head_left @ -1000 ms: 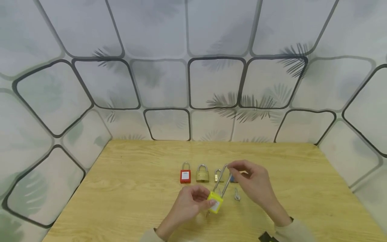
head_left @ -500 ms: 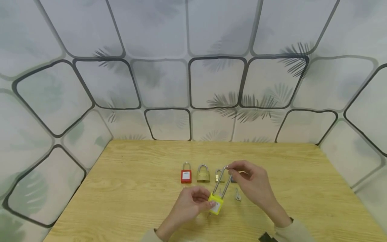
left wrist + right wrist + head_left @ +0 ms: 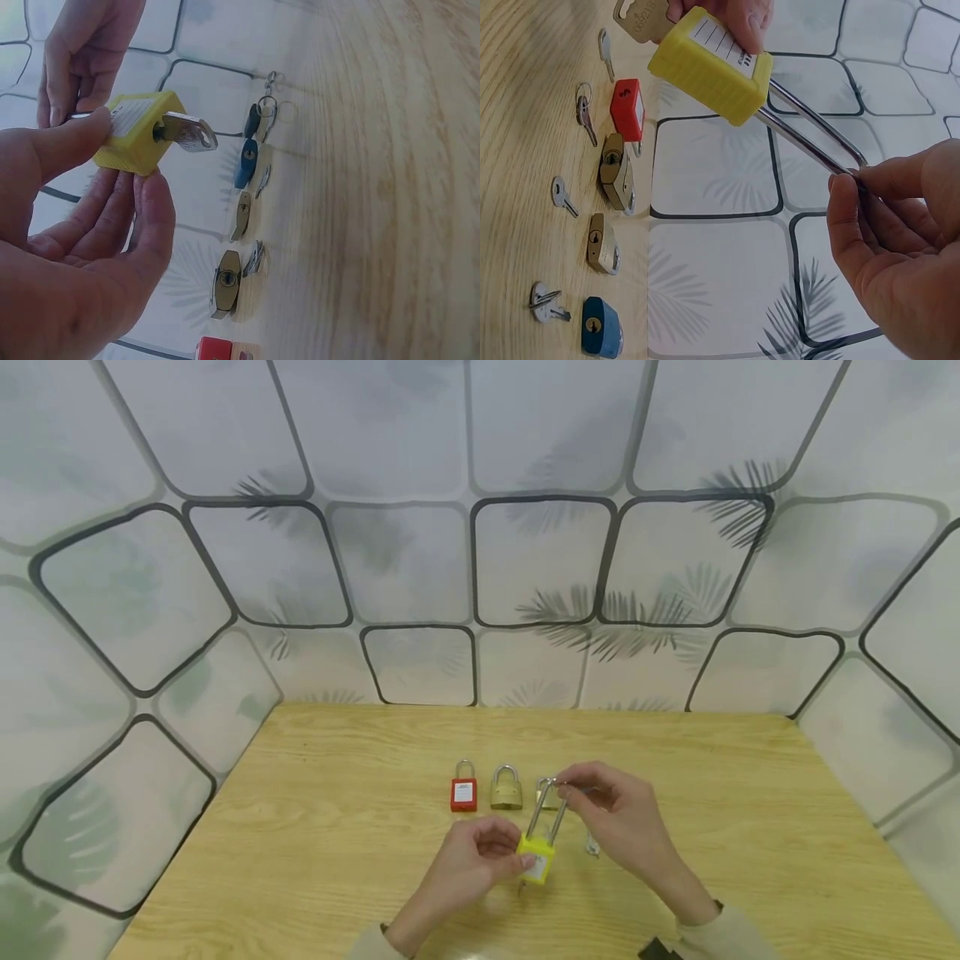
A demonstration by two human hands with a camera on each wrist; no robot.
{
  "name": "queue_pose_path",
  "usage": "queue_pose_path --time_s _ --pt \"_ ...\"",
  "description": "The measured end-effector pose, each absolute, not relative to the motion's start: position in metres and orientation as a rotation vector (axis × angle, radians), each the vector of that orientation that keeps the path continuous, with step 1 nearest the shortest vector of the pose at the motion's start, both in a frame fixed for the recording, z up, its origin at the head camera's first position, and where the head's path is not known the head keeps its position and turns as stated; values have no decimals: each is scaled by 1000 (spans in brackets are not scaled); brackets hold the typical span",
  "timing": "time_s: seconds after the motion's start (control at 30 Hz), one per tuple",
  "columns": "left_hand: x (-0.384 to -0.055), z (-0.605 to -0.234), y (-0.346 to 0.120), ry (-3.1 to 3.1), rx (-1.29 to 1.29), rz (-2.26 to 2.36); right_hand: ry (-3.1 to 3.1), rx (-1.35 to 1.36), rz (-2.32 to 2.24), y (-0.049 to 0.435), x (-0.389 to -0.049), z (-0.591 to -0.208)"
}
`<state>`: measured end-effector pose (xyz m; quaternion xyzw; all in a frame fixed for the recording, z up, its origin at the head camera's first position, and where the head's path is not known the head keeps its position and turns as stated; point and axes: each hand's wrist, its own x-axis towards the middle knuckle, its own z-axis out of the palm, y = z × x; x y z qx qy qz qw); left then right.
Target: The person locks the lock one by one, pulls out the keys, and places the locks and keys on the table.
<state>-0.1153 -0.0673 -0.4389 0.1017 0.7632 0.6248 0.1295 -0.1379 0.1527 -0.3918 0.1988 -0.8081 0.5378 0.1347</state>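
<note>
My left hand (image 3: 472, 864) grips a yellow padlock (image 3: 536, 860) by its body, the thumb lying over the white label. A silver key (image 3: 191, 133) sticks out of the keyhole at the bottom of the padlock. Between thumb and fingers, my right hand (image 3: 618, 818) pinches the far, curved end of the long metal shackle (image 3: 806, 142). Both shackle legs run to the padlock's body; whether each is locked in cannot be made out. The padlock is held above the table, shackle pointing away from me. The fingers of my right hand partly cover the shackle's bend.
On the wooden table (image 3: 337, 827) a row of padlocks lies behind my hands: red (image 3: 463, 795), brass (image 3: 506, 793), smaller brass (image 3: 600, 244) and blue (image 3: 601, 326). Loose keys (image 3: 547, 302) lie in front of them. A patterned backdrop (image 3: 420, 568) encloses the table.
My right hand has shifted slightly left with the shackle's end, now covering the blue padlock in the head view. The shackle stands more upright and looks shorter. My left hand has hardly moved.
</note>
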Motion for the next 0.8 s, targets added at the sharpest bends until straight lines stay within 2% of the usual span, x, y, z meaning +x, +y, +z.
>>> queue_pose_path --time_s 0.5,0.8 --pt "-113 -438 -68 2317 325 1781 -2329 647 1562 149 -137 -389" --pt "-119 -430 -76 2267 266 1966 -2431 661 1618 151 -135 -395"
